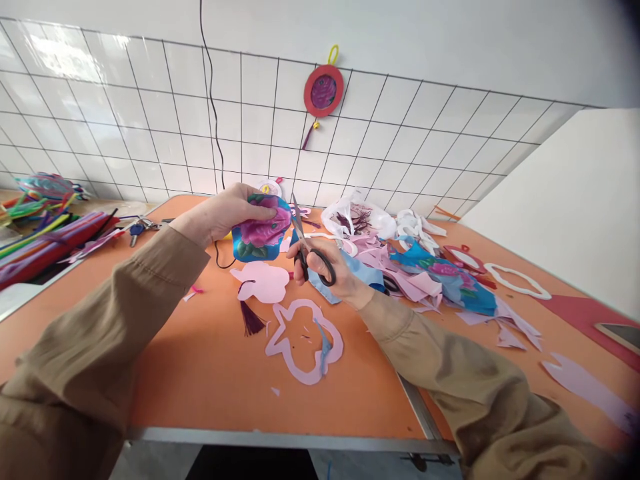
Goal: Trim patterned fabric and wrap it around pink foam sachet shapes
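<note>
White tiles (pixel 110 123) rise behind our orange table (pixel 210 380), and a round red ornament (pixel 339 90) hangs on them. With our left hand (pixel 233 210) we pinch the flowered cloth (pixel 263 233) between thumb and fingers, above the table. Our right hand (pixel 336 268) grips the scissors (pixel 300 231), fingers through the handles, blades up beside the cloth's right edge. Nearer us lie a pink cutout (pixel 269 283), dark tassel (pixel 251 320) and pink outline (pixel 337 331); scraps (pixel 413 280) are heaped rightward.
</note>
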`<action>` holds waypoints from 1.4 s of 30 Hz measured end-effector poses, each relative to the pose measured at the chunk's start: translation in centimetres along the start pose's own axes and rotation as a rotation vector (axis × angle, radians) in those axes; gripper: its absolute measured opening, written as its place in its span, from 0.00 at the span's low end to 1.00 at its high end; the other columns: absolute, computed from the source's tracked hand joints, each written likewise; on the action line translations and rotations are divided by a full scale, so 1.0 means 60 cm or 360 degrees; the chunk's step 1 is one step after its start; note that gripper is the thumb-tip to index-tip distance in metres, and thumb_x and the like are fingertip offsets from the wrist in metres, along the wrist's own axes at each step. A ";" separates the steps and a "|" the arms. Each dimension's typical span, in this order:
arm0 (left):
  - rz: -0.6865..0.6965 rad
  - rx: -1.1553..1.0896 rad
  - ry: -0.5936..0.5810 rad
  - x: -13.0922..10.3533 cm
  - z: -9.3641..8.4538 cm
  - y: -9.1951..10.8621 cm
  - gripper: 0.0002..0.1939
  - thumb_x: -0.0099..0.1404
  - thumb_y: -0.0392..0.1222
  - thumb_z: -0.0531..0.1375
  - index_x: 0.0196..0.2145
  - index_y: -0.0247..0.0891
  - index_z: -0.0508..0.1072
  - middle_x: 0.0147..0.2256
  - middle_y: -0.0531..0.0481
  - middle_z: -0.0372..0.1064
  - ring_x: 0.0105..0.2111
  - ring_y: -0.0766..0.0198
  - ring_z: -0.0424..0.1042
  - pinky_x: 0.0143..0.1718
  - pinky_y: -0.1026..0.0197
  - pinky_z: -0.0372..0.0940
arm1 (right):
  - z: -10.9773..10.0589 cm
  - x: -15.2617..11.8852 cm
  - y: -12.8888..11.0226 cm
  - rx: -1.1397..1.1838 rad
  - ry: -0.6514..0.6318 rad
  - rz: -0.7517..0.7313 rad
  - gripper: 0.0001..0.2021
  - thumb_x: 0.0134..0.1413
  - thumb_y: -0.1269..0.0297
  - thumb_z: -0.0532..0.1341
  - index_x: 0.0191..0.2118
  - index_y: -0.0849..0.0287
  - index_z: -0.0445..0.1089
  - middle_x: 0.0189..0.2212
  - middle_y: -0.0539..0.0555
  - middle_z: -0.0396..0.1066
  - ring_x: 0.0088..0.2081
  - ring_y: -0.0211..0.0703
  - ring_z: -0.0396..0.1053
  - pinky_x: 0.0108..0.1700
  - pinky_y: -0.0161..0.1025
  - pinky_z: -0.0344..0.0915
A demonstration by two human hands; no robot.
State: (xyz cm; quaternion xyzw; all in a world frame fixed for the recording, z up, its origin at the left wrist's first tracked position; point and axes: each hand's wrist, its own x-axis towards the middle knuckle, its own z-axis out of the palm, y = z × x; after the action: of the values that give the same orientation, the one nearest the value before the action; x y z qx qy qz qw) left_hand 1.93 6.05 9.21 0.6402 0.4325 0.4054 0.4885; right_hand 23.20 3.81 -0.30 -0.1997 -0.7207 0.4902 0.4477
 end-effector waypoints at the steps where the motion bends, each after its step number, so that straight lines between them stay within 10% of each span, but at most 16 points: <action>1: -0.0004 0.0019 0.0015 0.000 0.000 0.000 0.07 0.48 0.38 0.72 0.24 0.36 0.78 0.25 0.49 0.76 0.26 0.60 0.77 0.33 0.59 0.73 | 0.000 0.000 0.000 0.0001 -0.0003 0.0015 0.23 0.54 0.41 0.64 0.37 0.60 0.69 0.22 0.50 0.72 0.21 0.38 0.71 0.25 0.34 0.64; 11: -0.0083 0.0292 -0.0084 0.006 -0.007 0.001 0.11 0.51 0.43 0.69 0.32 0.37 0.78 0.29 0.52 0.77 0.42 0.54 0.78 0.46 0.57 0.69 | 0.007 -0.002 -0.005 -0.0074 0.0060 0.0035 0.25 0.52 0.38 0.64 0.34 0.60 0.68 0.19 0.49 0.71 0.20 0.37 0.69 0.24 0.35 0.62; 42: -0.0149 0.0323 -0.0119 0.003 -0.002 0.002 0.06 0.54 0.42 0.67 0.29 0.38 0.77 0.26 0.55 0.74 0.38 0.60 0.77 0.45 0.59 0.69 | 0.013 -0.003 -0.005 -0.0107 0.0164 0.0150 0.27 0.51 0.38 0.64 0.36 0.62 0.70 0.17 0.47 0.68 0.17 0.35 0.66 0.22 0.34 0.61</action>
State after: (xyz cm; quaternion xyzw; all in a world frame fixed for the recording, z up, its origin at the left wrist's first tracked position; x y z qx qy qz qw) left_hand 1.87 6.23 9.36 0.6803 0.4822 0.3119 0.4554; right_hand 22.66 3.13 -0.22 -0.2732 -0.7024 0.4754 0.4538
